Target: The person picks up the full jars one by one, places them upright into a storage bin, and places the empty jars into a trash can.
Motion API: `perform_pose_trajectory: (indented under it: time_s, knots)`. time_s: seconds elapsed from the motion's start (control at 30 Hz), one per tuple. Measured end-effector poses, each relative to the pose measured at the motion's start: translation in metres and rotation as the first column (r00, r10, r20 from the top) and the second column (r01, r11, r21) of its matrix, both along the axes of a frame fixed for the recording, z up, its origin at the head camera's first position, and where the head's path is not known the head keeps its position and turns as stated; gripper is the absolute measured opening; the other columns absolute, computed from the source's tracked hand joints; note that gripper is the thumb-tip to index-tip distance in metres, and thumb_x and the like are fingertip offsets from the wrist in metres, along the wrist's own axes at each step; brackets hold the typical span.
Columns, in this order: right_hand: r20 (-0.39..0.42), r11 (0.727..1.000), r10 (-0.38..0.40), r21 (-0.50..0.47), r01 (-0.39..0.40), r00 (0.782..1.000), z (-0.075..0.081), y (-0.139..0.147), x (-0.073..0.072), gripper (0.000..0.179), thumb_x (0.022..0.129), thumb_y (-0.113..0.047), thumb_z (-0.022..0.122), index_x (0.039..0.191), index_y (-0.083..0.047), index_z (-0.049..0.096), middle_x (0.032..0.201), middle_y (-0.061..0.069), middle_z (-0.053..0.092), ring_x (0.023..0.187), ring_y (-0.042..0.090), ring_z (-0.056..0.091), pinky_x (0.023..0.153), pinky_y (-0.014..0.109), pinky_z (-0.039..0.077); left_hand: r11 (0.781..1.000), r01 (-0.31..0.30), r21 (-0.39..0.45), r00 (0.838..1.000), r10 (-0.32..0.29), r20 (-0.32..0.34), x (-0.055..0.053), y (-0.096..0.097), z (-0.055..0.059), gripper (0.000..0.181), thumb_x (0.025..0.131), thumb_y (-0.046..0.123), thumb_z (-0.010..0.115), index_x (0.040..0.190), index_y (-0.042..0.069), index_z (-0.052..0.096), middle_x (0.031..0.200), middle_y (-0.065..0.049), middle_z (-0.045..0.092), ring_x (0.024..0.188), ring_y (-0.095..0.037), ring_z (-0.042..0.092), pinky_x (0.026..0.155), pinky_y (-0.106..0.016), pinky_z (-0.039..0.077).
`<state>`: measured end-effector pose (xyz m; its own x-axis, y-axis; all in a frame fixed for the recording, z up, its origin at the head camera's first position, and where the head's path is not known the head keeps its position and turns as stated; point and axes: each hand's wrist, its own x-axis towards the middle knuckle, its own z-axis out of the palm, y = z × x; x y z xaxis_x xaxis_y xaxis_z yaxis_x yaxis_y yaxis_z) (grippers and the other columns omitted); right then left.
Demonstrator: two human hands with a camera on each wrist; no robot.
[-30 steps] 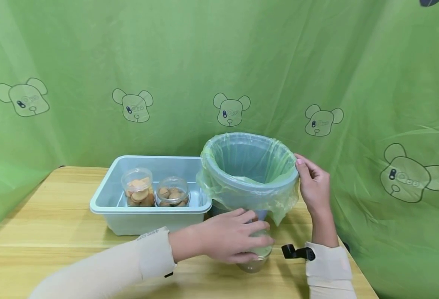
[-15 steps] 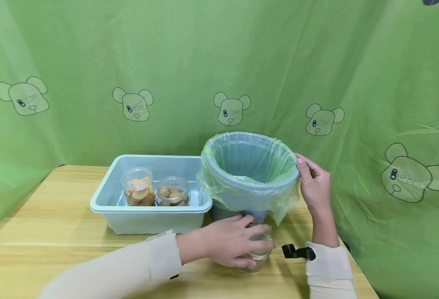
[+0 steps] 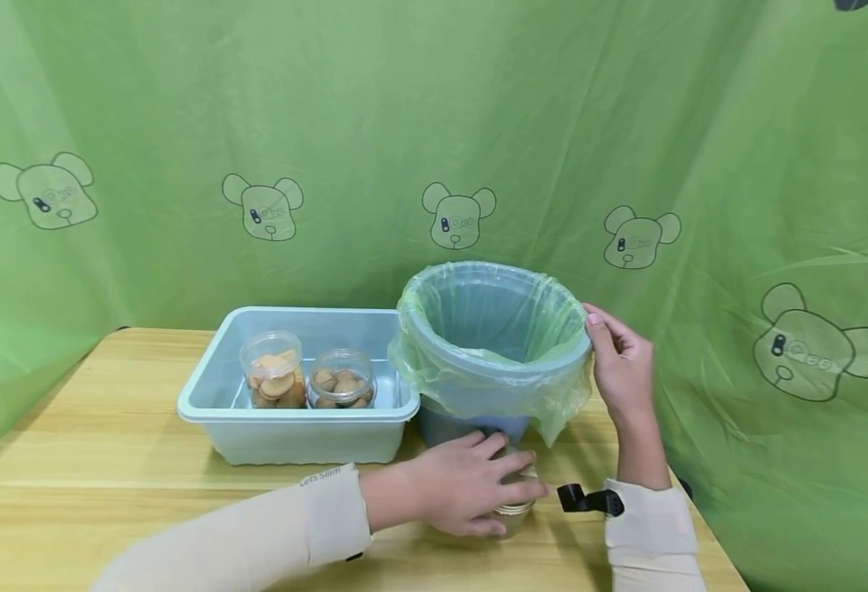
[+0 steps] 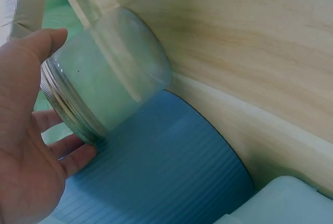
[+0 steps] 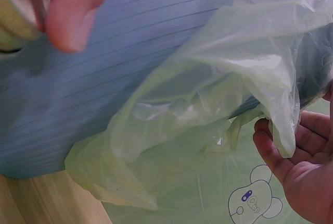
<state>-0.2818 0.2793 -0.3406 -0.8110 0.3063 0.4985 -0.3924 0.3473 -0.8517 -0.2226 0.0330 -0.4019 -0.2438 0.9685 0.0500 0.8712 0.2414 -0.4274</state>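
My left hand [image 3: 464, 485] reaches over a clear jar [image 4: 114, 67] that stands on the table in front of the bin. Thumb and fingers lie around the jar's ridged silver lid [image 4: 70, 104], and nothing shows inside the jar. Behind it rises a blue ribbed trash bin [image 4: 166, 166], lined with a thin green-yellow trash bag [image 3: 552, 403] folded out over the rim. At the bin's right side my right hand [image 3: 621, 370] holds the rim, thumb on the near side, with the bag's edge hanging by its fingers in the right wrist view.
Left of the bin stands a light blue plastic tub [image 3: 301, 440]. Inside are a clear jar of round biscuits [image 3: 277, 382] and a wider jar of walnut-like brown pieces [image 3: 341, 385]. The wooden table [image 3: 94, 460] meets a green curtain [image 3: 360, 123] behind and at the sides.
My left hand has shifted slightly to the right and turned around the jar's lid, its fingers spreading further across. My right hand, the bin and the tub have stayed in place.
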Motion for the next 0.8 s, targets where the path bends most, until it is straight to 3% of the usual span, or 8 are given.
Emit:
perform_pose_trajectory:
  time_s: [0.2, 0.43, 0.67, 0.8]
  knots:
    - [0.010, 1.000, -0.002, -0.002, 0.002, 1.000, 0.0005, -0.0004, 0.0001, 0.039, 0.104, -0.032, 0.060, 0.133, -0.008, 0.069, 0.127, -0.002, 0.069, 0.104, 0.009, 0.059, 0.086, 0.018, 0.046, 1.000, -0.006, 0.010, 1.000, 0.005, 0.027, 0.0024, 0.0010, -0.0018, 0.069, 0.102, 0.060, 0.045, 0.162, 0.032, 0.028, 0.160, -0.008, 0.038, 0.133, -0.027, 0.044, 0.110, -0.038, 0.040]
    - [-0.005, 1.000, -0.005, 0.012, 0.005, 1.000, -0.0002, 0.0000, -0.0001, 0.038, 0.104, -0.031, 0.060, 0.132, -0.007, 0.069, 0.112, -0.008, 0.069, 0.081, 0.011, 0.053, 0.075, 0.020, 0.046, 1.000, 0.005, 0.029, 0.997, -0.007, 0.075, 0.0037, -0.0011, -0.0006, 0.064, 0.102, 0.057, 0.048, 0.160, 0.034, 0.033, 0.159, -0.009, 0.038, 0.131, -0.028, 0.044, 0.108, -0.039, 0.040]
    - [-0.006, 1.000, 0.004, 0.002, -0.004, 1.000, 0.0004, -0.0001, -0.0001, 0.038, 0.104, -0.030, 0.060, 0.133, -0.006, 0.069, 0.119, -0.008, 0.070, 0.093, 0.009, 0.058, 0.081, 0.018, 0.046, 0.999, 0.000, 0.046, 0.992, -0.005, 0.126, 0.0053, -0.0030, 0.0000, 0.062, 0.101, 0.052, 0.053, 0.158, 0.035, 0.036, 0.159, -0.010, 0.038, 0.130, -0.029, 0.043, 0.103, -0.038, 0.042]
    - [0.003, 1.000, 0.000, -0.001, 0.000, 1.000, 0.0007, -0.0003, 0.0004, 0.038, 0.104, -0.030, 0.060, 0.133, -0.007, 0.069, 0.116, -0.008, 0.070, 0.087, 0.010, 0.056, 0.078, 0.019, 0.046, 0.999, 0.001, 0.047, 0.991, -0.007, 0.135, 0.0053, -0.0034, 0.0006, 0.063, 0.101, 0.052, 0.054, 0.158, 0.035, 0.036, 0.158, -0.009, 0.039, 0.129, -0.028, 0.044, 0.102, -0.037, 0.041]
